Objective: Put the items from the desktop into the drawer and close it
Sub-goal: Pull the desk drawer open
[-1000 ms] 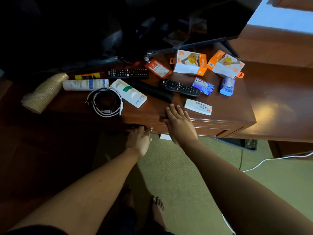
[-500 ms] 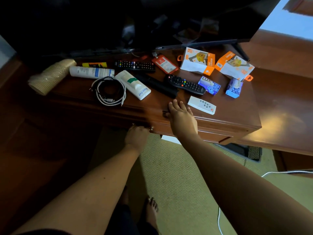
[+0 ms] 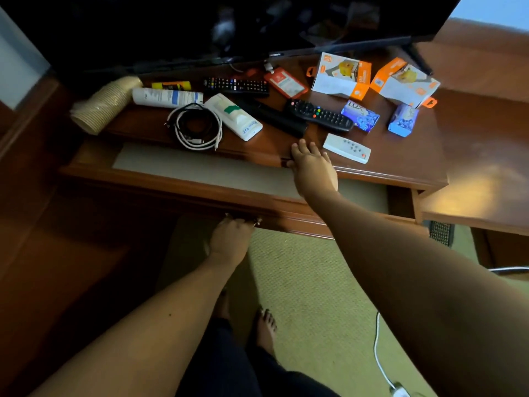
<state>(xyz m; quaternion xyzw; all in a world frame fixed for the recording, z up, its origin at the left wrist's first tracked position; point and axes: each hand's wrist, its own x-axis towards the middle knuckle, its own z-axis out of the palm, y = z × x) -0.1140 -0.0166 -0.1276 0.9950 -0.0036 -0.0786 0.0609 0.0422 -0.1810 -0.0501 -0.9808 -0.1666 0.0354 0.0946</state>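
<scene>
head view:
drawer (image 3: pixel 200 173): pulled out below the tabletop (image 3: pixel 400 164) edge, liner bare.
left hand (image 3: pixel 230 242): curled on the drawer handle, 6 o'clock.
right hand (image 3: pixel 310 167): fingers flat on the tabletop edge.
white remote (image 3: pixel 347 148): nearest item, just beside right hand at 2 o'clock, long axis 10-to-4.

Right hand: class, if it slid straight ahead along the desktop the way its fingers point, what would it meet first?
Probably the long black remote lying just beyond the right hand, whose fingertips almost reach its near end. The white remote lies off to the side, out of that line. Depth is hard to judge.
</scene>
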